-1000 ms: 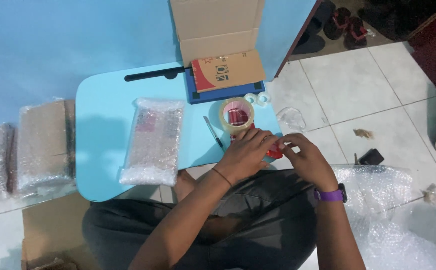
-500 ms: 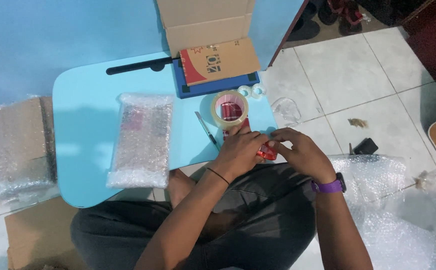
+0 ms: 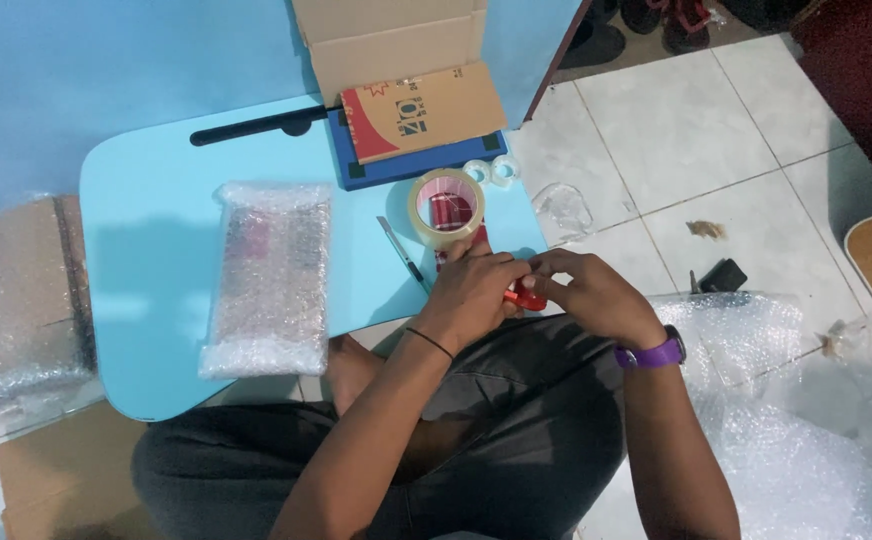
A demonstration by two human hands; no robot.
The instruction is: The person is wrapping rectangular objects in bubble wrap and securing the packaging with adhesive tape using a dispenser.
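Fingers of the left hand (image 3: 471,292) and right hand (image 3: 586,295) close together around a small red object (image 3: 528,297), held at the near right edge of the light blue counter (image 3: 156,215). Just beyond lies a tape roll (image 3: 447,207); a bubble-wrapped parcel (image 3: 268,275) lies left.

The counter (image 3: 156,200) is light blue. The wrapped parcel (image 3: 268,275) shows clear bubble wrap with a dotted texture over reddish contents. The tape roll (image 3: 446,208) is tan around a red core. The small item (image 3: 526,297) between both hands is red. The watch (image 3: 653,353) strap is purple, the trousers (image 3: 496,430) dark grey, the floor (image 3: 676,140) tiles white.
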